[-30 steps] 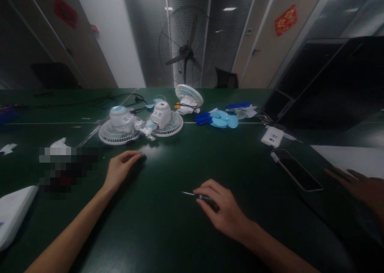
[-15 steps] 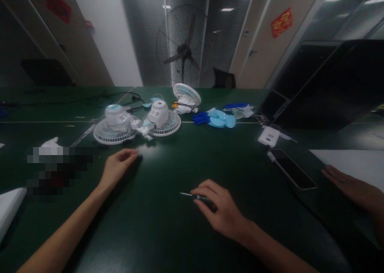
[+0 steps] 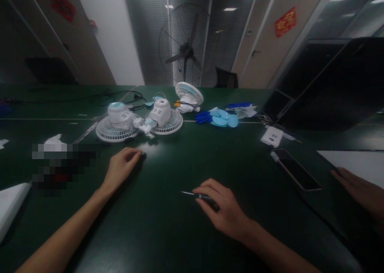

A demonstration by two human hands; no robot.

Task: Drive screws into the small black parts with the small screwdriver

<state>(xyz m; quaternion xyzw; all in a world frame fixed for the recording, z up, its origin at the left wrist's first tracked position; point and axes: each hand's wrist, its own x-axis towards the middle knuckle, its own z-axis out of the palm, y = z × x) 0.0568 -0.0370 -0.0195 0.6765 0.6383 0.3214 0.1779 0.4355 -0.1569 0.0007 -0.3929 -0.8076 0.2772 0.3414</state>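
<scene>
My left hand (image 3: 123,167) rests low over the green table (image 3: 156,229), thumb and fingertips pinched on a small dark piece (image 3: 143,155) too small to name. It is in front of two white fans (image 3: 117,119), which lie with their grilles down. My right hand (image 3: 222,205) grips a screwdriver (image 3: 205,198) by its dark handle. The thin metal shaft points left, above the bare middle of the table. A wide gap separates my two hands.
A phone (image 3: 297,169) and a white box (image 3: 271,136) lie at right, near another person's hand (image 3: 357,189). Farther back are a third fan (image 3: 189,96), light-blue fan blades (image 3: 223,118), blue gloves (image 3: 203,117) and a large dark monitor-like panel (image 3: 333,85).
The whole view has shifted slightly, so things appear a little farther right. Both my hands keep nearly the same pose and grip.
</scene>
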